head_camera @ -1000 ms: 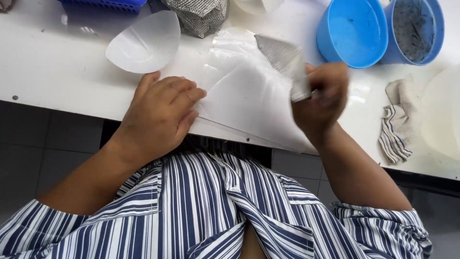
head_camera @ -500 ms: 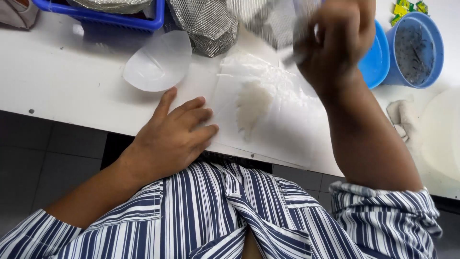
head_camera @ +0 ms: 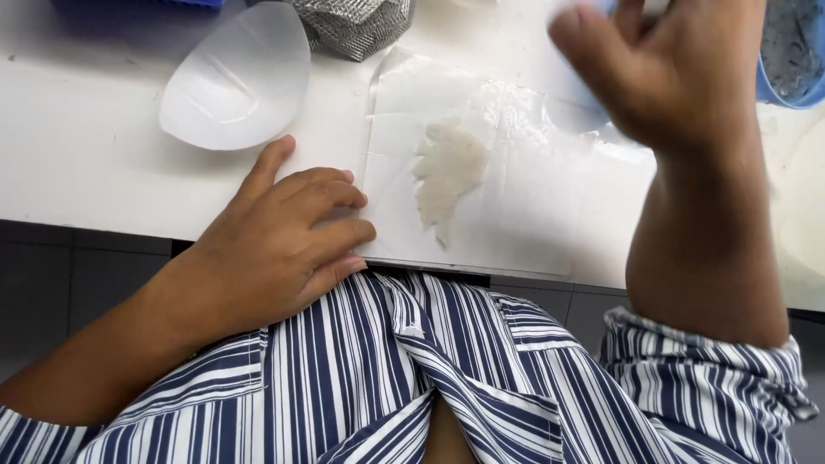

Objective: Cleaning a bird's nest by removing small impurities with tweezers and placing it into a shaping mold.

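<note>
My left hand [head_camera: 284, 236] lies flat at the front edge of the white table [head_camera: 86, 172], fingertips resting on the left edge of a clear plastic sheet [head_camera: 533, 215]. A pale, translucent piece with a jagged outline [head_camera: 447, 176] lies on the middle of that sheet. My right hand [head_camera: 679, 77] is raised above the sheet's right side, blurred, with its fingers cut off by the top of the view. Whether it holds anything is hidden.
A white translucent shell-shaped dish [head_camera: 236, 82] sits left of the sheet. Crumpled silver mesh [head_camera: 352, 26] lies behind it. A blue bowl [head_camera: 795, 69] with dark contents stands at the far right. My striped shirt fills the foreground.
My right hand lifted a grey-white sheet off the plastic and rose up to the right, uncovering the pale jagged piece. My left hand stayed pressed at the sheet's left edge.
</note>
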